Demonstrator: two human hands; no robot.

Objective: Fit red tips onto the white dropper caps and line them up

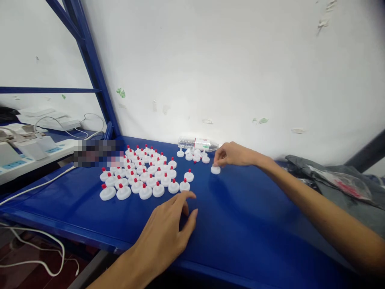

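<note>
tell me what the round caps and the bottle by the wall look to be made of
Round caps: probably molded plastic, matte white with brighter red tips; smooth, evenly colored surfaces suggest it.

Bottle: likely thin clear plastic, glossy; it's see-through, with ridges and highlights.

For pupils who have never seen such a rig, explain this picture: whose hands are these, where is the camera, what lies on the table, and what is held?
There is no robot here: these are a person's bare hands, seen by a camera worn on the head, looking forward and down. On the blue table, many white caps with red tips stand in a large group. A smaller cluster of white pieces lies beside a clear bottle on its side. The right hand pinches one white cap from above; the left hand is open and empty.
</note>
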